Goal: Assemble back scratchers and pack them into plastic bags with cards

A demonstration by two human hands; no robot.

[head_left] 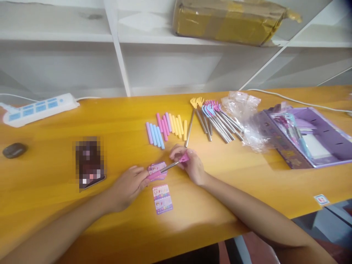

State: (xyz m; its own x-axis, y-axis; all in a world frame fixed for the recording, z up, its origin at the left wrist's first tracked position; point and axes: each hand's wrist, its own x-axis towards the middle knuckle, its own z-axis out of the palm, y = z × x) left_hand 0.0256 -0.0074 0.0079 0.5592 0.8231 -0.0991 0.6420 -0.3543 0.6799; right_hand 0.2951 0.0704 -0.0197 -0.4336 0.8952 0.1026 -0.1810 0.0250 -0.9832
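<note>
A back scratcher (pixel 169 167) with a pink claw head, a metal rod and a pink foam grip is held slantwise between both hands. My left hand (pixel 128 187) is closed round its pink grip. At the other end, the fingers of my right hand (pixel 194 169) pinch the pink head. Beneath the scratcher lies a small pile of printed cards (pixel 161 167), partly covered. One purple-pink card (pixel 162 200) sits apart, closer to me. Beyond the hands are foam tubes (pixel 165 126) in purple, blue, pink and yellow. Several metal back scratchers (pixel 222 123) with yellow, blue and pink heads lie beside them.
Crumpled clear plastic bags (pixel 244 113) lie between the scratchers and an open purple box (pixel 327 135) holding wrapped items. On the left are a power strip (pixel 41 109), a black mouse (pixel 14 150) and a blurred-out phone (pixel 89 161). A taped carton (pixel 228 22) occupies the shelf above.
</note>
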